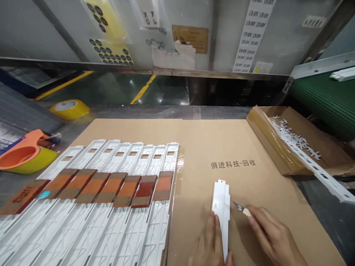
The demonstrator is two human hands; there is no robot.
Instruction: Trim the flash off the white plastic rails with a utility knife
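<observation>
Left hand (206,242) pressing a white plastic piece (221,199), right hand (274,236) holding a knife (245,211)

Black printed characters are reading 俱进科技-回收 on the cardboard sheet (199,144), which is covering much of the dark surface (144,112). Above and beyond the sheet, a strip of labels (251,40) is repeating print too small to read. On the sheet's left half, brown and orange blocks (142,192) are resting across a row of white panels (156,225); the leftmost block is carrying dark handwriting that is hard to read, and its neighbour a blue sticker (44,194).

The piece is lying on the near part of the sheet, right of the row. It is looking narrow, long and glossy, with a stepped right edge and a small tab at its far end. The left fingers are clamping it, two lying along its left side. The right fingers are closing around the knife's pale handle, its blade pointing at the piece just beside it, apart.

Along the sheet's right edge, a cardboard box (267,147) is holding white scraps (294,136).
</observation>
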